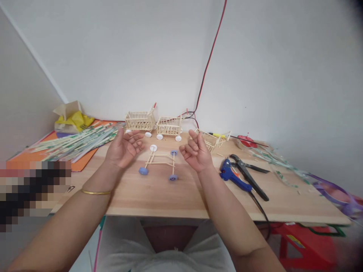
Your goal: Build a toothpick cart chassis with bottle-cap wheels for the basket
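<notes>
Between my hands a small wheeled frame of thin wooden sticks (pixel 161 163) rests on the table, with a white wheel (pixel 153 148) at one corner and bluish wheels (pixel 143 171) at the others. My left hand (pixel 123 149) is held open to its left, palm turned inward, touching nothing. To its right my right hand (pixel 197 152) hovers with loosely curled, parted fingers and nothing visible in them. Behind stand two stick-built miniature shopping carts (pixel 140 121) with white wheels. Another stick basket (pixel 208 140) is partly hidden behind my right hand.
A blue glue gun (pixel 235 176) and black-handled pliers (pixel 249 177) lie at right. Wrapped stick bundles (pixel 76 141) cover an orange sheet (pixel 85 160) at left, near a yellow bag (pixel 75 121). Red tape (pixel 247 141) sits at the back right. A red stool (pixel 307 245) stands below.
</notes>
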`<state>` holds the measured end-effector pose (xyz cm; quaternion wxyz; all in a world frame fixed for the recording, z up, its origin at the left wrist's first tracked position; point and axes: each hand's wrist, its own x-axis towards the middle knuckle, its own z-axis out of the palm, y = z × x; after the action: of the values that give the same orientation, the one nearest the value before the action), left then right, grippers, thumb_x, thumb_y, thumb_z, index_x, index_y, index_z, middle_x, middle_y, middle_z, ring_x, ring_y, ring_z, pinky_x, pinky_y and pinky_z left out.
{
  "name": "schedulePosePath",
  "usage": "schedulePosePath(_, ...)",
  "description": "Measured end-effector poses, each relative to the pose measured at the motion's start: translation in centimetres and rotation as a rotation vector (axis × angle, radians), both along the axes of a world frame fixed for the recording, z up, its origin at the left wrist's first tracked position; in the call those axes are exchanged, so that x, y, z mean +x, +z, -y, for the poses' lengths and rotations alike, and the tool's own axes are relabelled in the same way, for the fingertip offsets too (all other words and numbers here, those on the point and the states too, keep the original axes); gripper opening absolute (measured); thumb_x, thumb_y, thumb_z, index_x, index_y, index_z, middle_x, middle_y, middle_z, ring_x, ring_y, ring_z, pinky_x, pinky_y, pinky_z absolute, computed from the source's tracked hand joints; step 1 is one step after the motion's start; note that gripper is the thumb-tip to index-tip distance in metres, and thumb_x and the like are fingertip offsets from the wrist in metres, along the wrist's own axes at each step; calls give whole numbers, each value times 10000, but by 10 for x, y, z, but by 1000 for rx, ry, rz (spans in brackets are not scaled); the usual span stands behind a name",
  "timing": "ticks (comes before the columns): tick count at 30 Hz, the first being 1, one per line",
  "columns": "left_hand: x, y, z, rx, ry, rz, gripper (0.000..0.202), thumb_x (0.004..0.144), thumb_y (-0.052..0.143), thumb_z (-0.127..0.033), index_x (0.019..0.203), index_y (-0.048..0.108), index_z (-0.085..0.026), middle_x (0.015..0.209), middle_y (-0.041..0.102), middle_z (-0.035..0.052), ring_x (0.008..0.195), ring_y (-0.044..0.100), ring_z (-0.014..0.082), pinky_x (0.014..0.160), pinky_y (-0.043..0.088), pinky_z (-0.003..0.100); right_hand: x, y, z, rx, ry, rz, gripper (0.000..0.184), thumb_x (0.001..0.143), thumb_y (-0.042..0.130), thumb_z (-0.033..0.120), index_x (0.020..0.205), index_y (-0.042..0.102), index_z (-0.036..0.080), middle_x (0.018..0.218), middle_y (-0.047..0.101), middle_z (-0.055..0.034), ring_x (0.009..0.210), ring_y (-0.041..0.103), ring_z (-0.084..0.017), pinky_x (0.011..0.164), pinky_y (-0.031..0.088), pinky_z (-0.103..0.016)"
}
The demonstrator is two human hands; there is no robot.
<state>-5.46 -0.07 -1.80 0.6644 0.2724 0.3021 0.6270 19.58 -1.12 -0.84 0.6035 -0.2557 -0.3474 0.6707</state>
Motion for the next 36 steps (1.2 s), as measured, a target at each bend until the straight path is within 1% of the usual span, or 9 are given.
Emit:
schedulePosePath(2,0,-1,-1,-14,20,-8,541,832,495,-632,887,661,-120,787,696,84,651,645,147,663,554,290,3,-1,-2,8,-40,19,442,924,397,559,761,666,248,415,231,115,352,184,-61,662,498,-244)
schedulePosePath(5,0,-1,-2,-17,20,-26,506,830,517,-614,881,655,-129,773,688,72,638,637,139,653,546,279,6,-3,-6,9,-79,40,484,902,418,595,661,613,224,409,210,112,358,154,-58,616,477,-236)
schedulePosePath(14,1,-3,-2,-19,3,-79,346,845,575,-471,827,662,-136,734,664,48,586,587,114,625,516,257,3,-7,-11,-35,-147,52,423,893,486,530,633,554,205,372,230,118,341,149,-52,515,410,-217)
schedulePosePath(16,2,-5,-1,27,21,-157,265,808,635,-406,811,674,-144,735,657,38,579,563,107,613,495,240,1,-8,-11,-29,-130,59,398,885,502,516,644,550,203,372,244,122,340,158,-50,519,412,-216)
schedulePosePath(19,10,-5,5,203,145,-458,173,704,741,-294,813,706,-164,778,664,27,681,569,125,670,465,216,-4,-12,-11,-24,-133,121,368,857,529,518,662,538,205,379,258,132,347,173,-47,540,421,-220)
schedulePosePath(22,19,-2,14,377,187,-819,164,633,789,-253,764,727,-178,805,671,32,804,572,170,769,438,228,-6,-18,-10,-15,-202,334,344,807,572,518,680,564,199,382,289,130,367,237,-52,544,405,-225)
schedulePosePath(25,24,-2,16,434,153,-959,147,618,791,-277,710,729,-181,781,668,41,787,569,187,754,431,242,-4,-19,-8,67,-217,723,318,772,605,485,702,614,174,463,444,85,446,377,-68,530,350,-221)
schedulePosePath(29,19,-7,10,370,105,-997,222,667,731,-367,776,719,-174,805,684,46,779,583,198,726,439,264,0,-17,-5,174,-107,1063,236,754,602,391,746,652,160,608,574,38,544,455,-89,546,335,-217)
schedulePosePath(36,9,-21,1,200,49,-1133,300,699,635,-409,847,691,-154,794,682,24,696,556,161,674,419,264,5,-29,-12,238,-109,1260,235,784,515,356,751,632,155,601,530,29,545,431,-101,533,315,-216)
